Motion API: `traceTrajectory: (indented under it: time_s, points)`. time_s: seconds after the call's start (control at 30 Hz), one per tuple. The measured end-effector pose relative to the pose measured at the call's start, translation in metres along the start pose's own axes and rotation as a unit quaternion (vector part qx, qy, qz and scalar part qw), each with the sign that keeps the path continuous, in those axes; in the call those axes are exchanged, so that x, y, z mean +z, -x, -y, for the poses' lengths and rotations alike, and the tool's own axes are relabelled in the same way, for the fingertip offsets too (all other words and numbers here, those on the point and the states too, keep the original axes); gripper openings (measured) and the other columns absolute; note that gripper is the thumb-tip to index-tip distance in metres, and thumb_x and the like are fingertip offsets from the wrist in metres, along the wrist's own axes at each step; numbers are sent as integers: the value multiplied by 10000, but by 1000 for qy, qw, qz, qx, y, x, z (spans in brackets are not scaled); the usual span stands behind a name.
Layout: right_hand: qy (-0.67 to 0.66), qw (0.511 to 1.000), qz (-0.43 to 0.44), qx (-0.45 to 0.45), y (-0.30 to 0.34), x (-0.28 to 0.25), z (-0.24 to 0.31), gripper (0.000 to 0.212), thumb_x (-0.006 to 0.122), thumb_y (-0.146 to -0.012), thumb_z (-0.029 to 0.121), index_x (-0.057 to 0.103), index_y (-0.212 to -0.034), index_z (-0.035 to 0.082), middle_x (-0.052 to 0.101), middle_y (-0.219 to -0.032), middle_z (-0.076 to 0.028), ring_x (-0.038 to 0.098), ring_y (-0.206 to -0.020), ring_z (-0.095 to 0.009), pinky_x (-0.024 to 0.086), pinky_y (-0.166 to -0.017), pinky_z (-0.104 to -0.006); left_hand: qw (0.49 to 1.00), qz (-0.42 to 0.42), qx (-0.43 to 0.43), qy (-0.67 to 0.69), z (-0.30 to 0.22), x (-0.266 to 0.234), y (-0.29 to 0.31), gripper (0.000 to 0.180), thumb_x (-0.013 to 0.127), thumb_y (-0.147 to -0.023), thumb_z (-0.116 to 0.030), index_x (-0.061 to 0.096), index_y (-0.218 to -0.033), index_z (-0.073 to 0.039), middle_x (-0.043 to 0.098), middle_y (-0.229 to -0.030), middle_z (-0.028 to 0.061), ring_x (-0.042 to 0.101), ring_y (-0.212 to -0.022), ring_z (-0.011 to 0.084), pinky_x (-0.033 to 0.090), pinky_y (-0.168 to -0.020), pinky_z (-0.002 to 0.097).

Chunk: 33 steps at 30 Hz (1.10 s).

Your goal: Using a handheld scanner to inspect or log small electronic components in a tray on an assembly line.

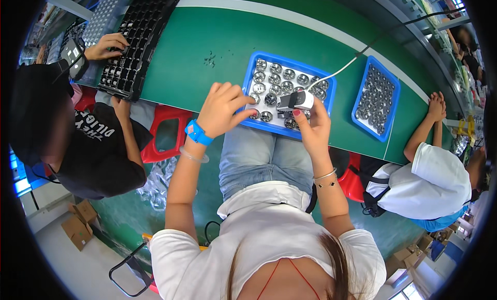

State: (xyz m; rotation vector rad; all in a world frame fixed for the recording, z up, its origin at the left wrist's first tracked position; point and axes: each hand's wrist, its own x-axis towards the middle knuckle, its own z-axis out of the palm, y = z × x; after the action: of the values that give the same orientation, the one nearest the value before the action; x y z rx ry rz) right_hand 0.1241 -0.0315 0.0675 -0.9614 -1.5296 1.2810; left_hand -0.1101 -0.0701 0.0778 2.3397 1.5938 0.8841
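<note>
On the green table in front of me lies a blue tray [290, 60] with a white liner, filled with rows of round, shiny silver-and-black parts [275, 68]. My left hand [222, 108] hovers at the tray's left rim, its thumb and index finger apart and close to the leftmost parts; whether they touch one is hard to tell. A blue strap with a small box [197, 133] circles that wrist. My right hand [315, 129] grips a small white-and-black corded device [297, 100] above the tray's right half. The device hides some parts beneath it.
A second blue tray [384, 133] of similar parts sits to the right. Small black bits [209, 59] are scattered at left. A co-worker's hand [107, 46] touches a black compartment tray [142, 36]. Another person's clasped hands [437, 106] rest at far right. A white cable [336, 72] crosses overhead.
</note>
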Motion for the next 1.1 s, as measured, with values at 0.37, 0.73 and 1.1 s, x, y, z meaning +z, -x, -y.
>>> traceTrajectory:
  time_s: [0.37,0.73,1.1]
  points:
    - [124,986,103,-47,-12,11,14,352,674,-778,9,621,-1125,24,635,-1081,-99,593,-1014,-207,440,-907,-305,998,-26,19,50,-12,-6,-15,112,738,-729,-151,685,-823,-120,486,-723,-6,470,-712,185,339,-702,328]
    - [-18,999,-6,-26,-29,-2,-1,356,634,-876,28,529,-1211,-31,588,-1138,-75,545,-1041,-145,420,-915,-275,1000,-13,14,12,11,-2,-16,136,741,-739,-232,683,-776,-115,490,-714,11,483,-725,196,344,-706,331]
    - [137,987,57,-54,-58,9,8,332,661,-825,45,600,-1150,17,635,-1067,-92,587,-1014,-178,435,-899,-293,997,-49,-11,-57,23,21,-50,77,716,-738,-195,696,-759,-124,540,-768,-2,510,-796,192,358,-766,347]
